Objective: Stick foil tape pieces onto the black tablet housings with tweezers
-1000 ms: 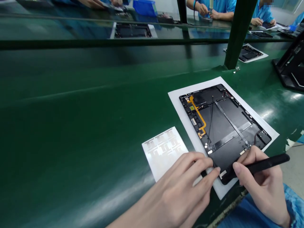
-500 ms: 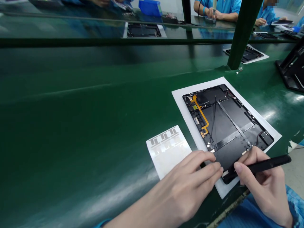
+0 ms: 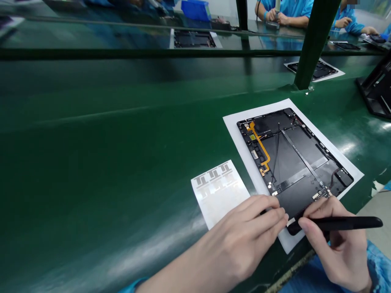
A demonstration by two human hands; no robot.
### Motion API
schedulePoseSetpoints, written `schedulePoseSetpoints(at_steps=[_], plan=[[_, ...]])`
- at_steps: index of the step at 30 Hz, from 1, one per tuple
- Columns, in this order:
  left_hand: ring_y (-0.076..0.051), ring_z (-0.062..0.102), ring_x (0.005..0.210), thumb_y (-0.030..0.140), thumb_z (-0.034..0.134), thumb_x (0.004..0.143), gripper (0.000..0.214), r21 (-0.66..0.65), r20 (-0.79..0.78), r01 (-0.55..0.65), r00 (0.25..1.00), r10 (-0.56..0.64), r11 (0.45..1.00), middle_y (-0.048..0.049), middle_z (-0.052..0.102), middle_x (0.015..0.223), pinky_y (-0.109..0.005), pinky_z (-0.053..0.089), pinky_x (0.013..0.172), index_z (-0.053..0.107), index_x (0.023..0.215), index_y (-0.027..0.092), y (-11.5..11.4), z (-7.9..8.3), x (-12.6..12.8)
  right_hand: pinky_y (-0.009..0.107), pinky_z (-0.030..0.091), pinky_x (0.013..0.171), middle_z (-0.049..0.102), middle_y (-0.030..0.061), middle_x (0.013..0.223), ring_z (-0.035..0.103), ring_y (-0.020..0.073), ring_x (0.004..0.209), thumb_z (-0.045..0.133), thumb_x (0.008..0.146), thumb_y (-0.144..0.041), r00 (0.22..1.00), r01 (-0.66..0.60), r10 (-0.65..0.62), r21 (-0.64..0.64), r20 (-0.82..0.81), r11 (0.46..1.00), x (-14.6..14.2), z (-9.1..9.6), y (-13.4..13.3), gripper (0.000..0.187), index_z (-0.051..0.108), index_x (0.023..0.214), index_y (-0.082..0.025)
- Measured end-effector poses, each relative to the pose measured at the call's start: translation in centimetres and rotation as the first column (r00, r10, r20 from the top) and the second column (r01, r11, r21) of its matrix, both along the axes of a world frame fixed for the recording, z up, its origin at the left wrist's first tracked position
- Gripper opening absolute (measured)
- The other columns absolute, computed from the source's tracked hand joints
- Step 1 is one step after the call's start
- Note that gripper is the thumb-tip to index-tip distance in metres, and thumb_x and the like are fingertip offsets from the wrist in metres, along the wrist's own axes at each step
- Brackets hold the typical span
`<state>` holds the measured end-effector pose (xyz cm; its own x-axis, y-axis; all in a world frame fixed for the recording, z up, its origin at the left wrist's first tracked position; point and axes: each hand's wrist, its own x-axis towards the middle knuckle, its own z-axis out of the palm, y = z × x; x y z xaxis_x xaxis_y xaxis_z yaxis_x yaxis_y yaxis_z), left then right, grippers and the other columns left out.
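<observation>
An opened tablet housing (image 3: 301, 150) lies on a white sheet (image 3: 231, 122), its dark inside facing up. An orange flex cable (image 3: 263, 150) runs along its left side, and a long grey ribbon strip (image 3: 301, 156) crosses its middle. My left hand (image 3: 244, 240) rests with outstretched fingers on the housing's near left edge; its thumb is hidden. Close by, my right hand (image 3: 339, 240) grips a slim black tool (image 3: 354, 223) like a pen at the near corner. The tool's tip is hidden by my fingers.
Left of the housing lies a white sticker sheet (image 3: 220, 191) with grey shapes. A green post (image 3: 316, 44) rises behind, near another housing on white paper (image 3: 328, 71). A black stand (image 3: 377, 87) is at the right. Co-workers in blue (image 3: 293, 10) sit across the bench.
The black tool has tilted from slanting upward to nearly level, and my right hand's fingers have shifted, exposing more of a small circuit board. My left hand stays on the edge.
</observation>
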<state>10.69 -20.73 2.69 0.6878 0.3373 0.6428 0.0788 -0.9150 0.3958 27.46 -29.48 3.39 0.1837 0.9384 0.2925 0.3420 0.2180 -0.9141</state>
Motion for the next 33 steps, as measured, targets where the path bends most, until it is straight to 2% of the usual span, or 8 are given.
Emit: schedulePoseSetpoints(at_steps=[8, 12, 17, 21, 26, 30, 33], plan=[[-0.019, 0.059, 0.095, 0.008, 0.035, 0.103, 0.027, 0.062, -0.018, 0.014, 1.000, -0.013, 0.998, -0.0103, 0.070, 0.093, -0.029, 0.055, 0.083, 0.063, 0.102, 0.008, 0.3, 0.2, -0.3, 0.024, 0.040, 0.055, 0.059, -0.0009, 0.078, 0.056, 0.0157, 0.070, 0.061, 0.095, -0.015, 0.997, -0.072, 0.072, -0.017, 0.006, 0.997, 1.1, 0.4, 0.1, 0.012, 0.057, 0.088, -0.024], [-0.018, 0.058, 0.090, 0.006, 0.037, 0.101, 0.027, 0.027, -0.062, 0.074, 0.995, -0.072, 0.997, -0.0100, 0.070, 0.089, -0.029, 0.054, 0.081, 0.063, 0.101, 0.007, 0.5, 0.6, -0.8, 0.026, 0.047, 0.067, 0.061, -0.0002, 0.085, 0.059, 0.0161, 0.078, 0.061, 0.097, -0.018, 0.978, -0.196, 0.192, -0.043, -0.083, 0.980, 2.2, 1.5, 0.9, 0.008, 0.058, 0.092, -0.024], [-0.018, 0.057, 0.090, 0.004, 0.040, 0.099, 0.024, -0.030, -0.058, 0.107, 0.992, -0.109, 0.994, -0.0072, 0.071, 0.091, -0.031, 0.050, 0.089, 0.064, 0.101, 0.009, 0.2, 0.4, -1.0, 0.026, 0.046, 0.063, 0.062, -0.0013, 0.085, 0.059, 0.0155, 0.073, 0.060, 0.099, -0.022, 0.951, -0.305, 0.299, -0.081, -0.074, 0.949, 2.9, 1.9, 1.9, 0.005, 0.058, 0.095, -0.024], [-0.017, 0.057, 0.087, 0.003, 0.039, 0.099, 0.024, -0.072, -0.050, 0.120, 0.991, -0.124, 0.990, -0.0069, 0.071, 0.089, -0.030, 0.050, 0.087, 0.063, 0.100, 0.008, 0.0, 0.5, -0.9, 0.024, 0.045, 0.059, 0.061, -0.0024, 0.084, 0.059, 0.0139, 0.070, 0.059, 0.099, -0.020, 0.953, -0.301, 0.297, -0.084, -0.062, 0.950, 2.8, 1.7, 1.9, 0.006, 0.056, 0.096, -0.025], [-0.016, 0.056, 0.088, 0.003, 0.038, 0.100, 0.027, -0.054, -0.061, 0.121, 0.990, -0.124, 0.991, -0.0065, 0.070, 0.088, -0.028, 0.048, 0.094, 0.064, 0.097, 0.006, -0.1, 0.5, -1.0, 0.024, 0.047, 0.057, 0.061, -0.0017, 0.084, 0.060, 0.0150, 0.070, 0.058, 0.098, -0.019, 0.953, -0.304, 0.302, -0.097, -0.034, 0.948, 2.6, 1.8, 1.9, 0.008, 0.054, 0.096, -0.025], [-0.016, 0.057, 0.090, 0.004, 0.036, 0.100, 0.028, -0.017, -0.069, 0.121, 0.990, -0.122, 0.992, -0.0062, 0.070, 0.089, -0.029, 0.046, 0.097, 0.064, 0.096, 0.007, 0.0, 0.6, -1.0, 0.026, 0.046, 0.056, 0.060, -0.0008, 0.082, 0.061, 0.0168, 0.070, 0.058, 0.097, -0.020, 0.954, -0.280, 0.288, -0.093, 0.079, 0.955, 2.3, 1.9, 2.0, 0.008, 0.051, 0.094, -0.025], [-0.016, 0.058, 0.085, 0.003, 0.037, 0.100, 0.027, -0.010, -0.114, 0.109, 0.987, -0.110, 0.994, -0.0052, 0.070, 0.087, -0.028, 0.048, 0.093, 0.064, 0.095, 0.008, 0.1, 1.0, -0.8, 0.029, 0.046, 0.059, 0.060, -0.0001, 0.078, 0.061, 0.0180, 0.069, 0.057, 0.096, -0.019, 0.945, -0.280, 0.290, -0.079, 0.154, 0.957, 2.1, 2.1, 2.1, 0.009, 0.050, 0.093, -0.024]])
